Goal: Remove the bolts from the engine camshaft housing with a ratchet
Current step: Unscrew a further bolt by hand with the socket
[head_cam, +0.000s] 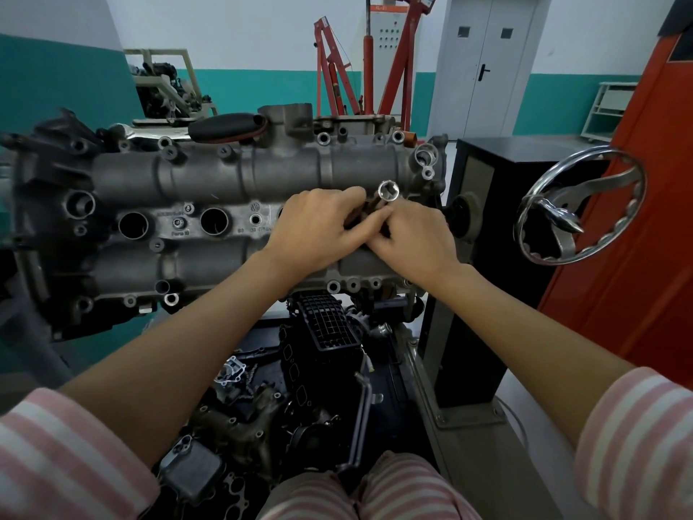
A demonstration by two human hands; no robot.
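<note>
Both the left hand (313,228) and right hand (414,234) are pinching the socket (388,191), which wants seating squarely before cranking

Both hands, left (315,228) and right (416,238), around a socket tool (386,190) over the camshaft housing (210,174)
</note>
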